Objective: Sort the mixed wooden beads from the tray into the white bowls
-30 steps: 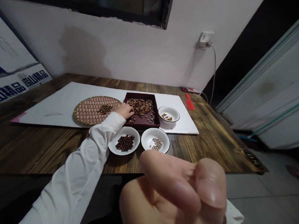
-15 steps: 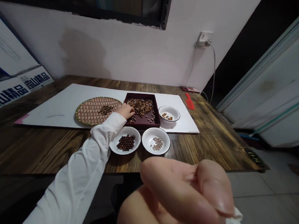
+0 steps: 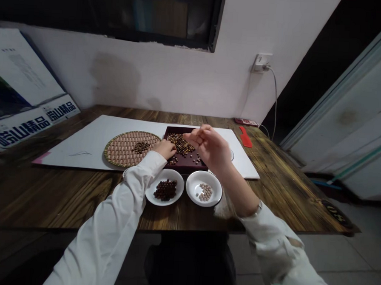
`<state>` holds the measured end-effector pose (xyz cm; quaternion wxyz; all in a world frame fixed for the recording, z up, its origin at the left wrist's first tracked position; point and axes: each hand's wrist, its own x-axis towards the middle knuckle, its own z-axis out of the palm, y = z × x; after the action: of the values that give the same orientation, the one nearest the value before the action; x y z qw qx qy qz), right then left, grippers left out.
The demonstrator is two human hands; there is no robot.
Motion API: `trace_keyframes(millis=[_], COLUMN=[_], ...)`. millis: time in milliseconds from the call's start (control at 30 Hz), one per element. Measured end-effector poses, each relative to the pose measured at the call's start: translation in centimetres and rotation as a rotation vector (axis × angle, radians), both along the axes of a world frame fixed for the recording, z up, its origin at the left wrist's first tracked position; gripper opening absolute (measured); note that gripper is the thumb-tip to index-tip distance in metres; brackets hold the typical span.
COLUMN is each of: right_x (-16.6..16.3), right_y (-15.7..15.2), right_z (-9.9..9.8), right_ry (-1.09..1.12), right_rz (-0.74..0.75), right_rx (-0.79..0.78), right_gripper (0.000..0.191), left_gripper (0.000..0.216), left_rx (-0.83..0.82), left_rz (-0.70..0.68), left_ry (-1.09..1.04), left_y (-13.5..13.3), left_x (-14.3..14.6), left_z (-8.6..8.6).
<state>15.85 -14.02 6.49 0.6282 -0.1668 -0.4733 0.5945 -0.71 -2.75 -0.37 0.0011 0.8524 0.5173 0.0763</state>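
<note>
The shallow dark red tray [image 3: 189, 163] holds many small round beads [image 3: 181, 143] in mixed brown, yellowish and pale tones. Across the tray's left rim reaches my left hand [image 3: 164, 149], its fingers bent down close together by some beads; what the fingertips hold, if anything, is hidden. My right hand [image 3: 209, 145] hovers above the tray's right part, fingers loosely curved and apart, nothing visible in them. In front stand a white bowl of dark brown beads [image 3: 165, 189] and a white bowl of pale beads [image 3: 205, 192]. Left of the tray lies a round woven mat [image 3: 123, 149] with some brownish beads.
A white board [image 3: 82, 143] lies beneath the tray and mat. Behind my right hand, another bowl's rim [image 3: 232, 155] barely shows. A red comb-shaped piece [image 3: 245, 137] and a phone [image 3: 245, 122] on a cable lie at the right. Printed boxes [image 3: 34, 123] stand at the left.
My right hand has gone from close before the camera, fingers pinched, forward to above the tray, fingers looser. It now hides most of the right bowl. My left hand stays at the tray.
</note>
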Motion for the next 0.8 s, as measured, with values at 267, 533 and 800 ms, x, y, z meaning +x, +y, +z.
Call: trace_keyframes(millis=[267,533,800], right_x=[-0.4,-0.2,-0.2], right_y=[10.6,10.5,9.7], right_z=[-7.8,-8.8,-8.9], right_ry=[-0.991,-1.397,-1.687], right_rz=[-0.452,-0.442,-0.343], right_rx=[-0.070,0.099,0.187], right_gripper=[0.014,0.035,0.041], left_gripper=[0.033,0.049,0.042], left_rx=[0.121,-0.106,-0.068], left_rz=[-0.080,-0.099,-0.169], left_ry=[0.176,0.150,0.174], left_y=[-0.3,3.4,3.8], left_x=[1.0,2.4,2.2], left_z=[0.9,-0.5,-1.3])
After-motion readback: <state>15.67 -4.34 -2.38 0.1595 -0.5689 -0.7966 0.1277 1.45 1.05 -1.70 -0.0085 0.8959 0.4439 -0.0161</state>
